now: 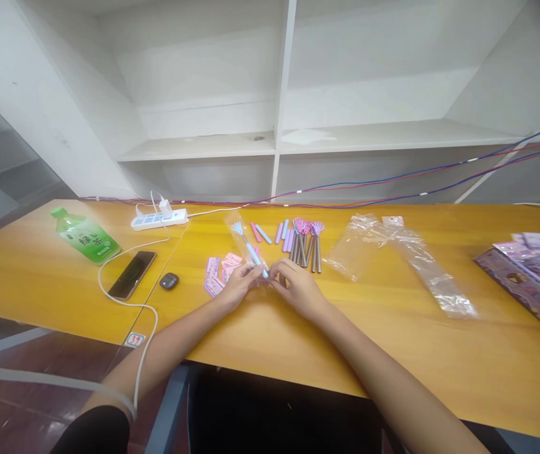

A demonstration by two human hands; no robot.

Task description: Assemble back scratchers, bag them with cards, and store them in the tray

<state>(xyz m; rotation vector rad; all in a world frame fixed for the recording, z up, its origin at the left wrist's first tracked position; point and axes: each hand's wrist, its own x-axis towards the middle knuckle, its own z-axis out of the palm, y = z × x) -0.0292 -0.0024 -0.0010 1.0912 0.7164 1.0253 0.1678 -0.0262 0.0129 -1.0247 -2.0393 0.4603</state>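
Observation:
A clear plastic sleeve with a blue claw-headed stick (253, 253) inside lies slanted between my hands, its claw end pointing up and left. My left hand (240, 285) is closed on the sleeve near its lower end. Beside it, my right hand (297, 287) pinches at the sleeve's bottom end. Pink and purple printed cards (213, 276) lie just left of my left hand. Beyond my hands are loose pink, blue and purple handles (279, 232) and a bunch of metal sticks with pink and purple claw heads (302, 243).
Clear plastic bags (421, 265) lie to the right, near a patterned box (520, 284) of packets. A green bottle (88, 238), a phone (132, 275), a small black case (169, 281), a power strip (159, 219) and a white cable are on the left.

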